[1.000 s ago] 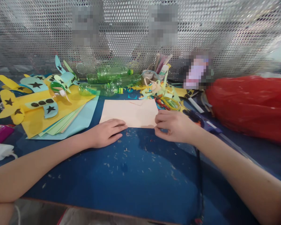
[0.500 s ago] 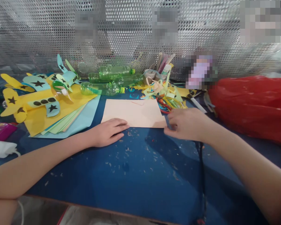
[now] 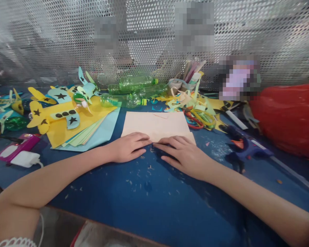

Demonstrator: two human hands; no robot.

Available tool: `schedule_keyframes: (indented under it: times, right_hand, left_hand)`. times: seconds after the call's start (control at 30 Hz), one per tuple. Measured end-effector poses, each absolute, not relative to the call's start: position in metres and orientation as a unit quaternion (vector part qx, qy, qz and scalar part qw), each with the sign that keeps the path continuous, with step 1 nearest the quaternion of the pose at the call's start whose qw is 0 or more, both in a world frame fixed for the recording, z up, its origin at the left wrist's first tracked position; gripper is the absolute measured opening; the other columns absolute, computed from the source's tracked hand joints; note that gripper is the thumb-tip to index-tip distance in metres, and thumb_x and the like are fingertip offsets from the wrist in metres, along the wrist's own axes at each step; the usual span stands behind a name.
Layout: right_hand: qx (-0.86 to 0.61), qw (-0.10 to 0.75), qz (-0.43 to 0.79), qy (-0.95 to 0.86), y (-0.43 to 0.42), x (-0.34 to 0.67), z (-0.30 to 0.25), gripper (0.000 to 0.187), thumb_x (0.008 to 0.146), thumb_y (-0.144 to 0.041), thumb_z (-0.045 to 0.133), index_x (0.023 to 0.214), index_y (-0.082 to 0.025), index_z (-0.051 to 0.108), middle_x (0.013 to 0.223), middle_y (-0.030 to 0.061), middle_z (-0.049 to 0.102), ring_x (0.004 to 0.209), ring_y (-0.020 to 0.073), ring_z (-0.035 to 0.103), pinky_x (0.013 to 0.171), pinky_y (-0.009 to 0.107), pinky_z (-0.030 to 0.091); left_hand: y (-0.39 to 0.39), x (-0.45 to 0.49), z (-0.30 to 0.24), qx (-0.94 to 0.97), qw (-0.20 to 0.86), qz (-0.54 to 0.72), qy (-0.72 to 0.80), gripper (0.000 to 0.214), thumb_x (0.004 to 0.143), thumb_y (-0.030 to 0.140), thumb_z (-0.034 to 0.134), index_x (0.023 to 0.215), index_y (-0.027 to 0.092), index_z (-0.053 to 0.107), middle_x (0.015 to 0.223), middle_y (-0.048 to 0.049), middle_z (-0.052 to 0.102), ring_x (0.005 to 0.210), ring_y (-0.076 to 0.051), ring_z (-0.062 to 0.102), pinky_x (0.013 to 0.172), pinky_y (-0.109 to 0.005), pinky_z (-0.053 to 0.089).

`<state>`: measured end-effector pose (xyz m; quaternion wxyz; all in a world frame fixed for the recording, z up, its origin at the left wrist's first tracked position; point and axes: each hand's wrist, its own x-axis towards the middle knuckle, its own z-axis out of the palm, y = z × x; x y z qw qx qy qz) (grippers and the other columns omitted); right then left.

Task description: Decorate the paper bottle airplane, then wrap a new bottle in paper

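A pale peach sheet of paper [image 3: 157, 124] lies on the blue table, with a small pencil-like mark near its far edge. My left hand [image 3: 131, 146] rests flat on its near left edge, fingers stretched to the right. On the near right edge lies my right hand [image 3: 184, 154], its fingers spread and pointing left. The fingertips of both hands almost meet at the middle of the near edge. Neither hand grips anything. To the right of my right hand, a blue glue gun [image 3: 249, 145] with a glue stick out of its back lies on the table.
Yellow and light blue paper-covered toy planes [image 3: 59, 115] stand on coloured paper sheets [image 3: 103, 132] at the left. Behind are green plastic bottles [image 3: 136, 84] and paper scraps [image 3: 187, 99]. A red plastic bag [image 3: 288, 120] sits at the right, a magenta box [image 3: 18, 147] at the left.
My right hand has come from beside the sheet's right edge to lie on its near edge. My left hand stays on the sheet. The view has shifted, and the glue gun now shows.
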<state>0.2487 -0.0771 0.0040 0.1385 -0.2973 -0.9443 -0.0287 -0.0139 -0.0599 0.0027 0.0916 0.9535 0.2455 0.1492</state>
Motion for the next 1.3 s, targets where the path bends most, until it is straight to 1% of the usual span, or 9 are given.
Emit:
schedule_keyframes:
  times: [0.13,0.33,0.53,0.63,0.73,0.93,1.13,1.2,1.3]
  right_hand:
    - [-0.308,0.131,-0.035,-0.942,-0.077,0.25,0.002,0.045,0.099,-0.038,0.038,0.133,-0.016,0.057,0.115,0.014,0.064,0.105,0.0267,0.058,0.091,0.045,0.049]
    - [-0.309,0.121,-0.038,-0.943,-0.076,0.249,0.005,0.044,0.099,-0.038,0.037,0.132,-0.016,0.058,0.116,0.0134,0.063,0.104,0.0267,0.058,0.091,0.046,0.049]
    - [-0.306,0.122,-0.036,-0.943,-0.077,0.248,0.007,0.043,0.099,-0.036,0.037,0.129,-0.015,0.059,0.115,0.0134,0.064,0.106,0.0263,0.058,0.091,0.044,0.049]
    - [-0.306,0.124,-0.032,-0.943,-0.077,0.249,0.007,0.042,0.099,-0.036,0.037,0.129,-0.017,0.059,0.116,0.0127,0.064,0.107,0.0256,0.058,0.092,0.043,0.049]
    - [-0.309,0.125,-0.028,-0.943,-0.077,0.25,0.007,0.042,0.099,-0.036,0.038,0.13,-0.018,0.059,0.117,0.0129,0.063,0.106,0.0256,0.058,0.092,0.044,0.049]
    - [-0.311,0.122,-0.02,-0.942,-0.077,0.249,0.008,0.042,0.099,-0.036,0.037,0.131,-0.019,0.059,0.118,0.0125,0.064,0.106,0.0264,0.058,0.09,0.046,0.05]
    - [-0.311,0.125,-0.014,-0.942,-0.077,0.249,0.008,0.042,0.098,-0.036,0.038,0.131,-0.019,0.059,0.118,0.0133,0.064,0.108,0.0273,0.058,0.091,0.047,0.05]
    - [-0.311,0.121,-0.012,-0.942,-0.077,0.25,0.008,0.042,0.098,-0.037,0.039,0.13,-0.019,0.059,0.118,0.0132,0.064,0.109,0.0274,0.057,0.091,0.047,0.05]
    - [-0.311,0.117,-0.013,-0.943,-0.077,0.25,0.008,0.043,0.099,-0.037,0.037,0.131,-0.018,0.059,0.119,0.0132,0.063,0.109,0.0271,0.057,0.092,0.046,0.049]
  left_hand:
    - [-0.06,-0.014,0.003,0.953,0.095,0.147,0.247,0.043,0.1,0.03,0.037,0.134,0.009,0.051,0.133,-0.018,0.054,0.123,-0.027,0.051,0.107,-0.043,0.042]
    - [-0.06,-0.014,0.003,0.955,0.077,0.161,0.236,0.04,0.099,0.027,0.038,0.131,0.009,0.054,0.131,-0.018,0.056,0.122,-0.027,0.052,0.106,-0.043,0.043]
    - [-0.053,-0.02,0.01,0.954,0.032,0.214,0.208,0.033,0.097,0.023,0.041,0.105,0.008,0.07,0.11,-0.0177,0.063,0.104,-0.024,0.059,0.094,-0.039,0.05]
    - [-0.046,-0.029,0.02,0.951,0.052,0.203,0.227,0.03,0.094,0.023,0.047,0.088,0.014,0.075,0.098,-0.0125,0.063,0.093,-0.021,0.059,0.086,-0.037,0.05]
    - [-0.038,-0.039,0.029,0.949,0.076,0.174,0.252,0.029,0.09,0.024,0.052,0.074,0.02,0.076,0.087,-0.0073,0.061,0.084,-0.018,0.056,0.084,-0.035,0.047]
    - [-0.028,-0.053,0.043,0.939,0.123,0.099,0.306,0.027,0.086,0.028,0.052,0.081,0.029,0.079,0.091,-0.0043,0.062,0.088,-0.019,0.051,0.084,-0.034,0.045]
    - [-0.024,-0.064,0.056,0.915,0.169,0.04,0.363,0.029,0.084,0.04,0.056,0.069,0.026,0.076,0.095,-0.0038,0.064,0.094,-0.021,0.051,0.082,-0.033,0.044]
    - [-0.023,-0.068,0.059,0.904,0.184,0.021,0.386,0.029,0.084,0.041,0.056,0.07,0.025,0.076,0.097,-0.0035,0.065,0.095,-0.021,0.052,0.081,-0.031,0.044]
    - [-0.023,-0.072,0.061,0.887,0.195,0.004,0.418,0.025,0.083,0.036,0.055,0.076,0.024,0.076,0.102,-0.003,0.066,0.098,-0.02,0.055,0.078,-0.027,0.044]
